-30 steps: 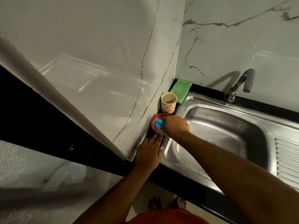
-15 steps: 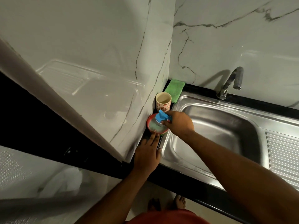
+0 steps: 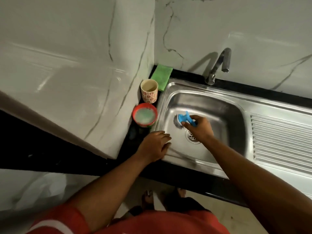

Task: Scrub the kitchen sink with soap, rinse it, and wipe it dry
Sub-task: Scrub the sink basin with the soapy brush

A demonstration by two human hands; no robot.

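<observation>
1 patterned cup [image 3: 149,90] (upright) stands on the black counter [image 3: 185,179].

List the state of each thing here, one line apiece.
Tap: off, no water running.
Sink: not filled, drain uncovered.
Scrubber: gripped by the right hand, pressed on the sink floor.
Soap bowl: uncovered, full of foamy soap.
Cup: upright beside the bowl.
Green cloth: folded, lying in the corner.
Left hand: open, resting on the sink rim.

Blue scrubber [image 3: 183,117], green cloth [image 3: 161,76], red soap tub [image 3: 144,115].
</observation>
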